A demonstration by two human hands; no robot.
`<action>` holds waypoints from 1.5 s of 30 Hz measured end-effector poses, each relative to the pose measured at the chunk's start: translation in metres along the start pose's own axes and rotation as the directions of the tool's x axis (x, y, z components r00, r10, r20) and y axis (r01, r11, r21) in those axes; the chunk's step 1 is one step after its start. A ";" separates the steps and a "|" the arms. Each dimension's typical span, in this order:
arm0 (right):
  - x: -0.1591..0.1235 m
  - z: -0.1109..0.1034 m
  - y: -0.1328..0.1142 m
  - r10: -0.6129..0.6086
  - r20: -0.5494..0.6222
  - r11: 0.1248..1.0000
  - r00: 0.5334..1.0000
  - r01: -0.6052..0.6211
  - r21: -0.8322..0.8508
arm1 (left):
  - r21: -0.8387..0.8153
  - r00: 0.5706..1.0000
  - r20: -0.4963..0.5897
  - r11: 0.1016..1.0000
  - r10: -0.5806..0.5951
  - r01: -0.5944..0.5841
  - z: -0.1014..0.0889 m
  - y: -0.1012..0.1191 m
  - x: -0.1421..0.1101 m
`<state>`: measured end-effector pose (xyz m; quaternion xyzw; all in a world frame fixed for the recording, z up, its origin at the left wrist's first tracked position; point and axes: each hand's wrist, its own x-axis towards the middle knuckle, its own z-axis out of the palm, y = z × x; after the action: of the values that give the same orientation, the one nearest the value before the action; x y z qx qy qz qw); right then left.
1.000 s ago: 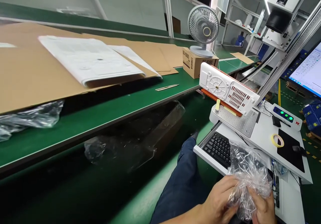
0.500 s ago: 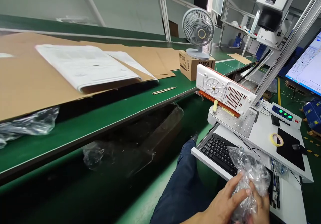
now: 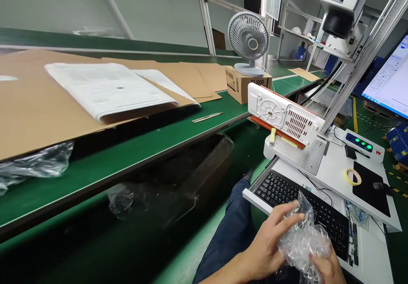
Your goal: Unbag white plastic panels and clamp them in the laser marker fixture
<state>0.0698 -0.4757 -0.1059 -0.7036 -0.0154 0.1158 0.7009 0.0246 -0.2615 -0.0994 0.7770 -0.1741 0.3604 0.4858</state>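
Clear plastic film: A crumpled bundle is caught between a worker's 2 bare hands, in front of the black keyboard and partly covering its near edge.
Left hand: Fingers bent around the film's left side, clamped on it, 2 of them reaching toward its upper tip.
Right hand: Closed on the film's lower right side, partly hidden by it.
Workstation: A white vented panel leans above a perforated metal plate; a control box shows 3 green lights, and a yellow tape roll touches the black mouse pad.
Green bench: White sheets lie on cardboard; a fan stands on an M-1000 carton.
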 end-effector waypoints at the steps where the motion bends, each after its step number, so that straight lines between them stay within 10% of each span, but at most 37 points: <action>1: 0.001 0.000 -0.002 -0.002 0.011 1.000 1.000 0.002 0.022 | -0.042 0.998 0.054 0.999 -0.013 0.015 -0.001 0.001 0.002; 10: 0.008 0.034 -0.009 -0.008 0.151 0.966 0.988 -0.032 0.257 | -0.153 0.949 -0.038 0.940 -0.314 0.305 0.011 0.003 0.002; 15: 0.012 0.048 -0.013 -0.152 0.203 0.978 0.967 0.117 0.175 | -0.099 0.987 -0.004 0.982 -0.160 0.159 0.036 -0.006 0.002; 24: 0.041 0.059 -0.025 0.113 0.023 0.918 0.993 -0.113 0.379 | -0.062 0.998 0.041 0.997 -0.051 0.053 0.028 -0.003 0.021; 30: 0.068 0.049 -0.078 0.051 -0.253 0.929 0.966 0.047 0.367 | -0.125 0.997 -0.078 0.992 -0.031 0.021 -0.019 -0.018 0.031; 38: 0.125 0.001 -0.117 -0.079 -0.479 0.973 0.874 0.172 0.155 | 0.064 0.841 -0.353 0.886 -0.409 0.458 -0.131 -0.083 0.057; 45: 0.192 0.031 -0.136 -0.371 -0.198 0.920 0.907 0.331 -0.209 | 0.118 0.740 -0.425 0.779 -0.521 0.616 -0.226 -0.184 0.118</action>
<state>0.2702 -0.4076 0.0014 -0.7554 -0.0694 -0.0980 0.6442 0.1303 0.0329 -0.0681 0.7652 0.2150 0.3517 0.4945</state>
